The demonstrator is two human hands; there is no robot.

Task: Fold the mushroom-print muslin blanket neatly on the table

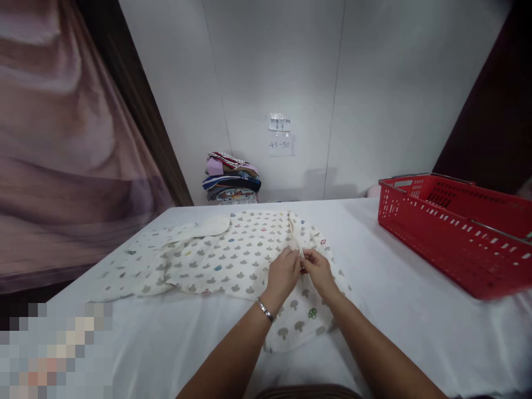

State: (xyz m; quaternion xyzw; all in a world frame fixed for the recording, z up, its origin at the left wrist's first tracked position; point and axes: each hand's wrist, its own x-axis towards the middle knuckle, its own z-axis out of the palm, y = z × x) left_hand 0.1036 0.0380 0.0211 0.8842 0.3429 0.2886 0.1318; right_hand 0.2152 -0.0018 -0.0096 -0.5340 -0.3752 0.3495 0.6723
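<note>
Pink curtain (50, 111): hanging at the far left, beside the white table (199, 354).
Mushroom-print cloth (245, 249): lying spread across the middle of the table, looking to me like a garment; a pale flap is resting over its left part, and its right part is reaching under the hands toward the near edge.
Folded stack (231, 180): sitting behind the table's far edge, against the wall.
Wall notes (280, 145): hanging above the cloth, 2 papers, the lower reading 45-50.
Left hand (285, 272): closing its fingertips on a pale edge of the cloth; a silver bracelet (266, 310) is circling the wrist.
Right hand (318, 269): pinching at the same place, its fingertips meeting the left hand's; I am not able to tell exactly what is between them.
Step at the edge: I am judging this as fine 2-handed work on the cloth's edge, perhaps aligning or fastening it.
Next move: I am reading it as calling for a light pinch and matched fingertips, without tugging the flat part into creases.
Red basket (440, 238): standing at the right of the table, well apart from both hands.
</note>
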